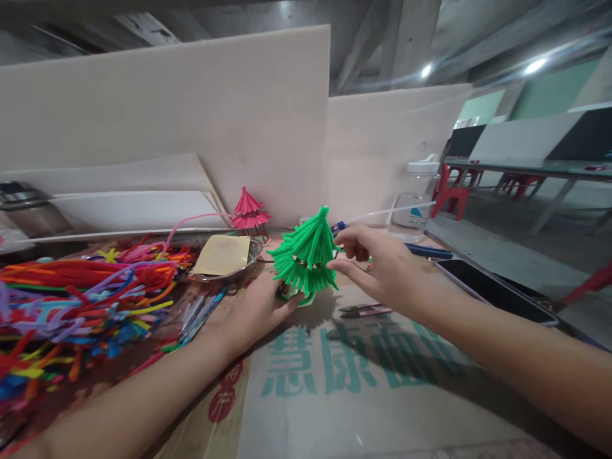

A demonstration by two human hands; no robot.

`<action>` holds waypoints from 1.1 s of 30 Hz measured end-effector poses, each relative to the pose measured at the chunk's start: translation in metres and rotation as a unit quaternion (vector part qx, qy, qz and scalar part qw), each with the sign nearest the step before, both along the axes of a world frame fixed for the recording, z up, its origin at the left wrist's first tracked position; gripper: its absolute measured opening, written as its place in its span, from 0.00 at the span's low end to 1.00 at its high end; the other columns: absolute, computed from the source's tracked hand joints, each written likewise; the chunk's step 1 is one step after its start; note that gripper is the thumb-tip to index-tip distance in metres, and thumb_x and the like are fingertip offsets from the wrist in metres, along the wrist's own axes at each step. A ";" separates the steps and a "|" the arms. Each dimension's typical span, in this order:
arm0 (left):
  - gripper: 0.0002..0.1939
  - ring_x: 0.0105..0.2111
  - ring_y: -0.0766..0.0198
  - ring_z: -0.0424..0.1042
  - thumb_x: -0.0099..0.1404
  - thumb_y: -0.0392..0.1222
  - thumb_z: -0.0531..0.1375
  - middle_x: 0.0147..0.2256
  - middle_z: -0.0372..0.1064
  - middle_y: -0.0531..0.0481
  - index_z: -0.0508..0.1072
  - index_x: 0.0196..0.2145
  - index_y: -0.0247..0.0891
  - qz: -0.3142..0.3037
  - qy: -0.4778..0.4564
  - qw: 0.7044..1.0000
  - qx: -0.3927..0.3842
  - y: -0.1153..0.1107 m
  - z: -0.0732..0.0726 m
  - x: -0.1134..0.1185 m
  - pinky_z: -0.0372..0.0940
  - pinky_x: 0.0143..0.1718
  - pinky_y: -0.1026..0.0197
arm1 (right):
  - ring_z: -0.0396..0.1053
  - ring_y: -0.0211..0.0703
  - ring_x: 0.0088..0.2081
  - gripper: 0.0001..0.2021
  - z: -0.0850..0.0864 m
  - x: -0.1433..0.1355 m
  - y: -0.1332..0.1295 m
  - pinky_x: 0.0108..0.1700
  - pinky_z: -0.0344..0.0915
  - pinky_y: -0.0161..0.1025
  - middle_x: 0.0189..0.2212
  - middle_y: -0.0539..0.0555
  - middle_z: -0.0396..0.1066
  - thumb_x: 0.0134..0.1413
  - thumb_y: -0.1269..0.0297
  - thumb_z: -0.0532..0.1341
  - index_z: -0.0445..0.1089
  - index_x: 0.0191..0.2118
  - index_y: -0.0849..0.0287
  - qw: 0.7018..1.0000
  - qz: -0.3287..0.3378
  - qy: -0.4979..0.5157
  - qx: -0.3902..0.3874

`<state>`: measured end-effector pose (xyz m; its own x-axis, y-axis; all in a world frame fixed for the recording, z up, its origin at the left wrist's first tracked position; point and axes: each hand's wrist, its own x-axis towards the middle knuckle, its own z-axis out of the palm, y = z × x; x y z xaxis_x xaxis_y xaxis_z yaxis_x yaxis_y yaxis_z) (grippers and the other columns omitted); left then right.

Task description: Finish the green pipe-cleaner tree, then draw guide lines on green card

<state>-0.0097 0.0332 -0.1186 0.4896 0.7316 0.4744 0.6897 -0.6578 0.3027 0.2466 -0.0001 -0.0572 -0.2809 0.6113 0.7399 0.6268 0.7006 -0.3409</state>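
A small green Christmas tree of fuzzy pipe cleaners [310,245] stands tilted slightly right, in two tiers of drooping branches. My left hand [258,306] is closed around its base, though the branches hide some of the fingers. At the right edge of the tiers, my right hand [377,261] has thumb and forefinger curled at the branch tips. Whether a single branch is pinched there is too small to tell. Below the right hand lies a pair of dark-tipped pliers or scissors [366,310].
Colourful pipe cleaners [90,306] heap up at the left, beside several pens [203,315]. Behind are a metal dish [229,273] with yellow paper notes [222,254] and a pink tree [249,210]. A clear bottle [411,204] and a phone [495,290] are on the right.
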 end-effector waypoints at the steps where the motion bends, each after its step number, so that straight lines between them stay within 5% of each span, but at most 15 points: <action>1: 0.19 0.54 0.46 0.72 0.68 0.52 0.59 0.52 0.75 0.42 0.73 0.52 0.42 -0.001 0.015 1.000 0.007 -0.003 0.003 0.001 0.67 0.56 0.49 | 0.65 0.41 0.29 0.11 -0.001 0.000 0.000 0.34 0.59 0.39 0.29 0.51 0.71 0.61 0.58 0.65 0.69 0.45 0.56 1.000 0.002 -0.001 0.010; 5: 0.22 0.56 0.45 0.71 0.69 0.53 0.58 0.55 0.73 0.38 0.71 0.56 0.39 -0.004 0.044 0.999 0.017 -0.009 0.010 0.003 0.66 0.58 0.47 | 0.66 0.40 0.28 0.09 -0.009 0.000 0.006 0.34 0.61 0.38 0.29 0.50 0.71 0.64 0.64 0.63 0.69 0.48 0.56 0.999 0.018 0.007 0.039; 17: 0.22 0.53 0.47 0.72 0.71 0.54 0.57 0.52 0.74 0.39 0.70 0.56 0.39 -0.008 0.058 0.998 0.026 -0.012 0.013 0.004 0.68 0.56 0.48 | 0.69 0.39 0.30 0.09 -0.007 -0.001 0.003 0.35 0.64 0.36 0.27 0.50 0.74 0.66 0.69 0.60 0.71 0.32 0.56 0.993 0.051 -0.043 0.097; 22: 0.19 0.46 0.49 0.74 0.69 0.53 0.57 0.46 0.75 0.42 0.72 0.51 0.39 0.011 0.041 0.999 0.018 -0.009 0.011 0.005 0.70 0.49 0.51 | 0.73 0.45 0.46 0.07 -0.005 -0.005 -0.010 0.47 0.70 0.42 0.44 0.60 0.76 0.67 0.71 0.59 0.69 0.34 0.57 0.963 0.126 -0.059 0.231; 24: 0.18 0.42 0.51 0.74 0.68 0.53 0.58 0.43 0.75 0.44 0.73 0.50 0.40 0.020 0.028 0.999 0.024 -0.007 0.008 0.004 0.69 0.47 0.52 | 0.74 0.43 0.44 0.08 -0.006 -0.007 -0.014 0.47 0.70 0.42 0.40 0.56 0.77 0.67 0.74 0.58 0.67 0.35 0.56 0.970 0.156 -0.048 0.180; 27: 0.17 0.36 0.54 0.74 0.68 0.55 0.59 0.37 0.74 0.47 0.74 0.44 0.40 0.041 0.011 0.999 0.005 -0.004 0.003 0.002 0.68 0.41 0.55 | 0.69 0.37 0.29 0.07 -0.009 -0.009 -0.016 0.32 0.65 0.35 0.26 0.47 0.70 0.67 0.72 0.58 0.65 0.35 0.55 0.988 0.152 -0.022 0.030; 33: 0.17 0.33 0.56 0.71 0.68 0.56 0.57 0.33 0.72 0.46 0.70 0.35 0.39 0.068 -0.032 0.997 -0.023 0.012 -0.015 -0.003 0.66 0.36 0.56 | 0.62 0.37 0.27 0.08 -0.022 0.003 0.019 0.29 0.58 0.35 0.29 0.49 0.68 0.67 0.63 0.53 0.68 0.42 0.57 0.978 0.066 0.147 -0.130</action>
